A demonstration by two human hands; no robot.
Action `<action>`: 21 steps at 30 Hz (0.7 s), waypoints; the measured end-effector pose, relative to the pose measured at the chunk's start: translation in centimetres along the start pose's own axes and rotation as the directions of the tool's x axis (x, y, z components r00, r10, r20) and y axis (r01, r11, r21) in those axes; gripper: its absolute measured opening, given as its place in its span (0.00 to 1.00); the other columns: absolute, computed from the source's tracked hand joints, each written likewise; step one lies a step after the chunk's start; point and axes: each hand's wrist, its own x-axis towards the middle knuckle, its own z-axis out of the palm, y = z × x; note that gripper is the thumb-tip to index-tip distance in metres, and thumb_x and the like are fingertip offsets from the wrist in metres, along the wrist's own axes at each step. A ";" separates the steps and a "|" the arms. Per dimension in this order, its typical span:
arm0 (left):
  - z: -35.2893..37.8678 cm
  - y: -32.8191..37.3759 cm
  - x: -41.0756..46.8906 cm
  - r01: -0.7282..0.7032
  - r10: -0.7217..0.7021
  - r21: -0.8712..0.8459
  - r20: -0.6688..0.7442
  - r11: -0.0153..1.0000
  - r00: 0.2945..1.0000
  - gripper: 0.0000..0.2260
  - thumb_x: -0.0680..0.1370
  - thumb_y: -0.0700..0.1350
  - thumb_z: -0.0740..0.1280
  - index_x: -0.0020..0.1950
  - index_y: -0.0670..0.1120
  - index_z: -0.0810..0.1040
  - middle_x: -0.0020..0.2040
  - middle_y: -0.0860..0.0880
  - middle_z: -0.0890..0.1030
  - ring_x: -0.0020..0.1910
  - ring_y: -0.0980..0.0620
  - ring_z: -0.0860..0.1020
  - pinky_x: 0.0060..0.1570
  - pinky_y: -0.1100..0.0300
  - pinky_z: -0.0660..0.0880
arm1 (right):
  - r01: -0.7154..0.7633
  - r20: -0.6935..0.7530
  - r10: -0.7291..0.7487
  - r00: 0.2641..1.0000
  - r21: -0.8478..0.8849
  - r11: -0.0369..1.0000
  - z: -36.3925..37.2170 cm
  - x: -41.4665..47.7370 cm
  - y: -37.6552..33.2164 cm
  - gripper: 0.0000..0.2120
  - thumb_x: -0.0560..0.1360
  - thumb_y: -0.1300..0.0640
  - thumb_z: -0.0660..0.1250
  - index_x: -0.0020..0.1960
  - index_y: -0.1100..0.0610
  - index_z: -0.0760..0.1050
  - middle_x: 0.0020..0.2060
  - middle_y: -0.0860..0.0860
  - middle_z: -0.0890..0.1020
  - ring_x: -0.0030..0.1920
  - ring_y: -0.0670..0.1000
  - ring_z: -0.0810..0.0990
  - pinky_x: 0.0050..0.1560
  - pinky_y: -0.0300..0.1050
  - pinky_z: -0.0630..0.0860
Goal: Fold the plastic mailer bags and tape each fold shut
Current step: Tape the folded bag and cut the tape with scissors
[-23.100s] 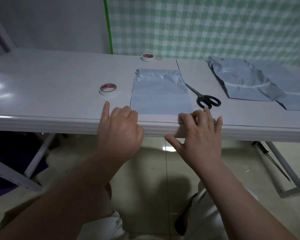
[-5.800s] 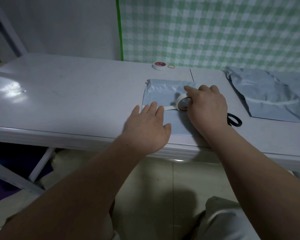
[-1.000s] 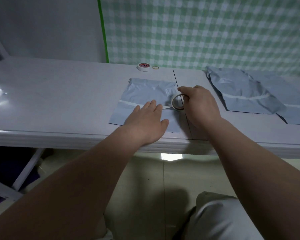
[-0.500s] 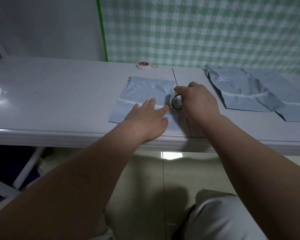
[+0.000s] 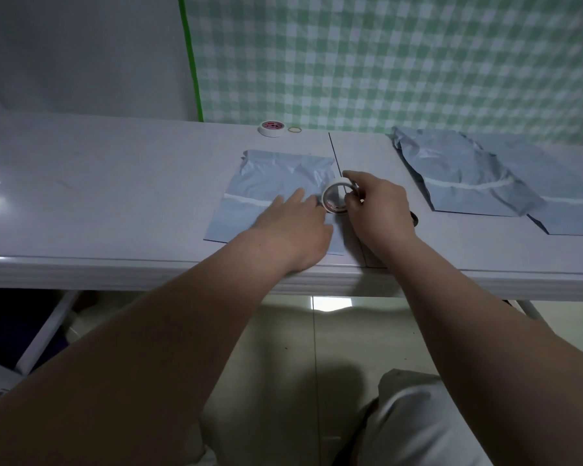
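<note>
Mailer bag (image 5: 266, 178) lies flat beneath left fingers (image 5: 296, 198).

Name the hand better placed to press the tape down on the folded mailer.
Left. The left hand lies flat on the mailer at the tape strip; the right hand grips the tape roll.

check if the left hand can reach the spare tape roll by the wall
Probably yes: only the flat mailer lies between the left hand and the spare tape roll, but it must lift off that mailer.
</note>
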 end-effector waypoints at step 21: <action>1.3 0.1 -0.6 0.037 -0.031 -0.102 0.059 0.994 0.998 0.27 0.82 0.55 0.46 0.78 0.45 0.45 0.79 0.47 0.43 0.77 0.51 0.43 0.75 0.50 0.43 | 0.096 0.036 -0.090 0.995 -0.228 0.969 -1.5 -0.1 1.2 0.24 0.76 0.65 0.54 0.69 0.49 0.70 0.53 0.58 0.77 0.55 0.61 0.75 0.46 0.48 0.67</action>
